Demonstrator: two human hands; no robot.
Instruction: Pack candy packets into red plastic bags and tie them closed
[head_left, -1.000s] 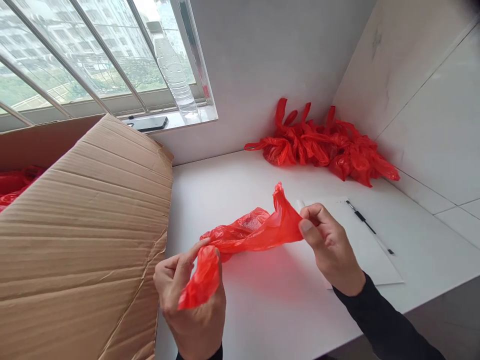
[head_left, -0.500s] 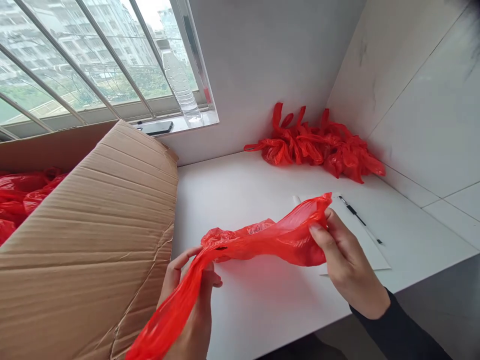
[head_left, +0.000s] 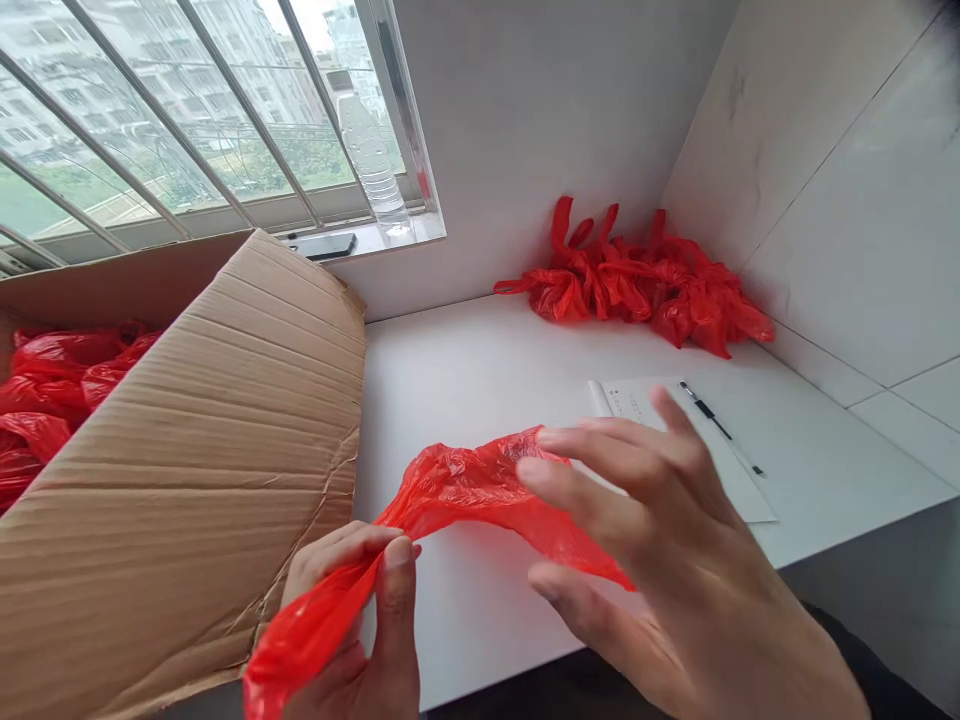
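Observation:
A thin red plastic bag [head_left: 480, 490] stretches over the white tabletop, crumpled and half see-through. My left hand [head_left: 360, 600] pinches its gathered part between thumb and fingers, and a twisted length droops toward the lower left. My right hand [head_left: 645, 540] is spread, fingers apart and slightly blurred, in front of the bag's far end. Part of the bag is hidden behind that hand; whether they touch I cannot tell.
A cardboard box [head_left: 225, 430] on the left contains red plastic bags [head_left: 67, 380]. More knotted red bags [head_left: 637, 280] lie in the back corner. A notebook [head_left: 739, 490] with a pen [head_left: 705, 408] rests at right. A water bottle [head_left: 375, 165] and a phone [head_left: 324, 246] occupy the windowsill.
My right hand has let go of the bag's right end, opened and come nearer the camera. That end has sagged. My left fingers have closed more firmly on the bag.

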